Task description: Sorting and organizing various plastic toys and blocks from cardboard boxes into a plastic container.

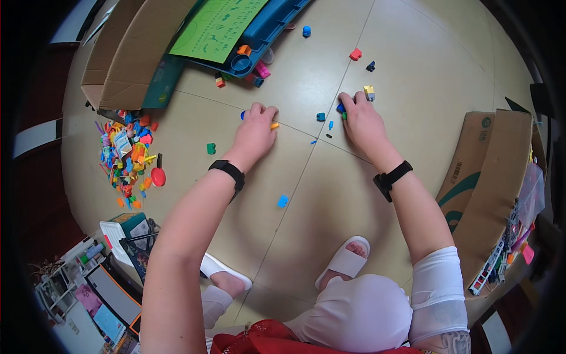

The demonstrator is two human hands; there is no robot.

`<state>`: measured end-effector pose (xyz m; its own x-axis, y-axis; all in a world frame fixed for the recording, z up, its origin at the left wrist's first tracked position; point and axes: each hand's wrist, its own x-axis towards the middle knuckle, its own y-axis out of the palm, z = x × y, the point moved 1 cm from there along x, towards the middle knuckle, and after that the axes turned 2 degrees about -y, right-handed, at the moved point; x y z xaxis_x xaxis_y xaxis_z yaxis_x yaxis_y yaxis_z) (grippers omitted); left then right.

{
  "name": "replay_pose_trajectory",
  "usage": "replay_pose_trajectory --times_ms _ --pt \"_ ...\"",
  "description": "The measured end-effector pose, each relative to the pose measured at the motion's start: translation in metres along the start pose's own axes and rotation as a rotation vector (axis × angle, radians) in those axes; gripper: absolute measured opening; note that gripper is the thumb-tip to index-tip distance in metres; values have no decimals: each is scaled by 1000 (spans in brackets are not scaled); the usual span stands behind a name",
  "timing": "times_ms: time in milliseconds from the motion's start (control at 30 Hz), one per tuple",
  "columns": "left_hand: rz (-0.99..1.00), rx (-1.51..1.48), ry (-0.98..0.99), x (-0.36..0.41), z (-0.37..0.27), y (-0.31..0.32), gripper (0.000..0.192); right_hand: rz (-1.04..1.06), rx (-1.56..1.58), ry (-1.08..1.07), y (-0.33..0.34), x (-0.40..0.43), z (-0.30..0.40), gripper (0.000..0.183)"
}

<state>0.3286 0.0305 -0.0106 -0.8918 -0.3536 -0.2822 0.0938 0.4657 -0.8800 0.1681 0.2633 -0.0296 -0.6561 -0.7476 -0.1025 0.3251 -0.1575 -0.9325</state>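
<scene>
My left hand (256,128) reaches down to the tiled floor with its fingers curled. A blue piece (242,115) peeks out beside its fingers and an orange-yellow piece (275,126) sticks out by the thumb side; its grip is hidden. My right hand (363,119) pinches a dark blue toy brick (340,107), with a small green piece (344,116) just under the fingers. Close to that hand lie a yellow and grey brick (369,92), a teal brick (320,117) and a small light-blue piece (330,125). Both wrists wear black bands.
A cardboard box (132,53) and a blue plastic bin (265,26) stand at upper left, above a toy pile (130,155). Another cardboard box (482,177) is at right. Loose bricks include green (211,148), light blue (283,201) and red (355,54).
</scene>
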Motion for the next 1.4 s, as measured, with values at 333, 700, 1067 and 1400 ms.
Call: replay_pose_trajectory --times_ms 333,700,1067,1400 --pt "-8 -93 24 1 11 12 19 93 98 79 1 8 0 42" --pt "13 -131 -24 -20 16 -4 19 137 325 -128 -4 9 37 27" --pt "80 -150 -36 -47 6 -12 21 165 62 -195 24 22 49 17" --pt "119 -90 60 -44 -24 -32 21 99 185 -61 -20 -7 28 22"
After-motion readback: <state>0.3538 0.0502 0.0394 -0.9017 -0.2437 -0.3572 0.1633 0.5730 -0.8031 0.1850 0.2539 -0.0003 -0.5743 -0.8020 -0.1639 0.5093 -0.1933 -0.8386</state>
